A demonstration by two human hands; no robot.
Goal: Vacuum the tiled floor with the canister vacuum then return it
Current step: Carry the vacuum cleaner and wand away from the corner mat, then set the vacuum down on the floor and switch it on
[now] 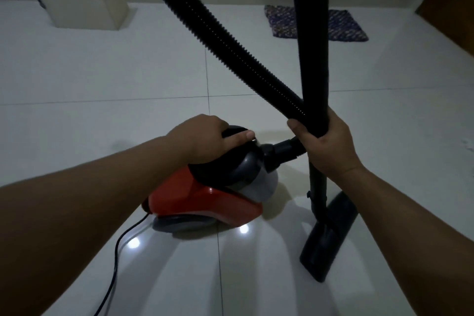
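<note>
A red and grey canister vacuum sits on the white tiled floor in the middle of the view. My left hand grips the black carry handle on its top. My right hand grips the upright black wand, with the ribbed black hose caught under the thumb beside it. The hose runs from the canister's front socket up out of view. The black floor head stands on the tiles at the wand's foot, right of the canister.
A black power cord trails from the canister's rear toward the bottom edge. A cardboard box with cloths stands by the far wall at left. A patterned mat lies far right, near a brown door.
</note>
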